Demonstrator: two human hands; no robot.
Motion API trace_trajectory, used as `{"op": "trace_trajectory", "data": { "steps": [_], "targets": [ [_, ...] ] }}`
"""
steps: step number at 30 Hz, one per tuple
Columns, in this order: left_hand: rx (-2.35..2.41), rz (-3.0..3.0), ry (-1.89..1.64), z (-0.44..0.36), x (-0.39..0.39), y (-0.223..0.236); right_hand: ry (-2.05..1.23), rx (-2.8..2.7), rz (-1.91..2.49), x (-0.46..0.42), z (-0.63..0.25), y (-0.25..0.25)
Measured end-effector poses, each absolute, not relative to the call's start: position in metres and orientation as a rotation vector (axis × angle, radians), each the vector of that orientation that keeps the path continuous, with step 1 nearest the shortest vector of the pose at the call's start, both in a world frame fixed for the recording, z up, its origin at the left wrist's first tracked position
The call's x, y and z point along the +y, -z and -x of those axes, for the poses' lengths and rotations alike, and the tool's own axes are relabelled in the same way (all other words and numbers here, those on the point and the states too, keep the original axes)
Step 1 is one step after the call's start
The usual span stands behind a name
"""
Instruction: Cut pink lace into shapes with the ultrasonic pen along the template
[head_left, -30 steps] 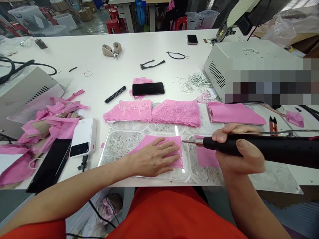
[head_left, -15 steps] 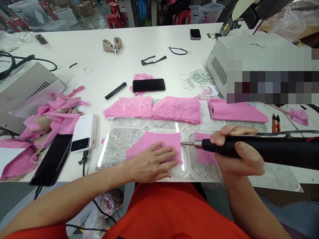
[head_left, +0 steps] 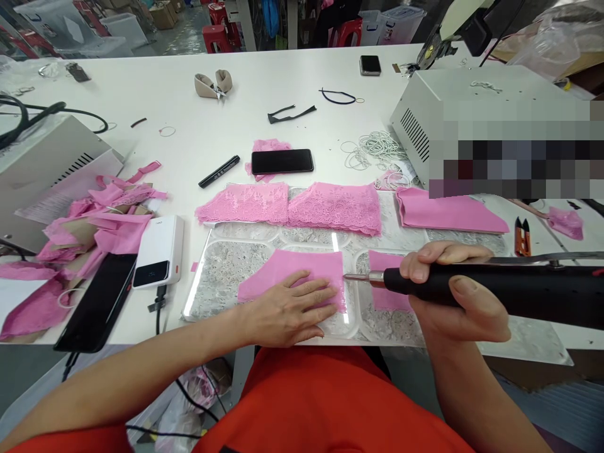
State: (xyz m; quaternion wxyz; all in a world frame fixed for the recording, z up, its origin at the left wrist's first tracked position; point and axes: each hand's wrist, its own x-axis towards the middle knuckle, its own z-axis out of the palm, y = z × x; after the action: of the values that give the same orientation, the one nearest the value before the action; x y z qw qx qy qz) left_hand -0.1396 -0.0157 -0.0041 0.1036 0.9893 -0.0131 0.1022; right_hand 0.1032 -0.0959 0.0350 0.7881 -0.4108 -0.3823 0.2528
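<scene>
My left hand (head_left: 295,308) lies flat, fingers apart, on a pink fabric piece (head_left: 292,259) that is slanted at its left end. My right hand (head_left: 453,289) is closed around a thick black corded pen-like tool (head_left: 514,290) with a pointed metal tip. That tip is at the fabric's right edge; I cannot tell whether it touches. A second pink fabric piece (head_left: 389,301) lies partly hidden under the tool and my right hand. Both pieces lie on a grey marbled board with clear templates (head_left: 226,264).
Behind the fabric lie two pink lace pieces (head_left: 330,207) and a folded pink cloth (head_left: 448,211). A phone (head_left: 282,161) and a marker (head_left: 219,172) are farther back. Left are a white power bank (head_left: 158,251) and a pink fabric heap (head_left: 101,214). A grey machine box (head_left: 425,126) stands right.
My right hand has tilted the tool slightly, its rear end dropping a little and its tip shifting slightly down. My left hand and the fabric have stayed in place.
</scene>
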Motion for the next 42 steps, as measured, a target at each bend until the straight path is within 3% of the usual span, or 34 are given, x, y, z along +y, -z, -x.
{"op": "trace_trajectory", "data": {
  "steps": [42],
  "targets": [
    [-0.07,-2.899,-0.43,0.142,-0.023,0.008,-0.652,-0.928,0.864,-0.115,-0.1,-0.039]
  ]
}}
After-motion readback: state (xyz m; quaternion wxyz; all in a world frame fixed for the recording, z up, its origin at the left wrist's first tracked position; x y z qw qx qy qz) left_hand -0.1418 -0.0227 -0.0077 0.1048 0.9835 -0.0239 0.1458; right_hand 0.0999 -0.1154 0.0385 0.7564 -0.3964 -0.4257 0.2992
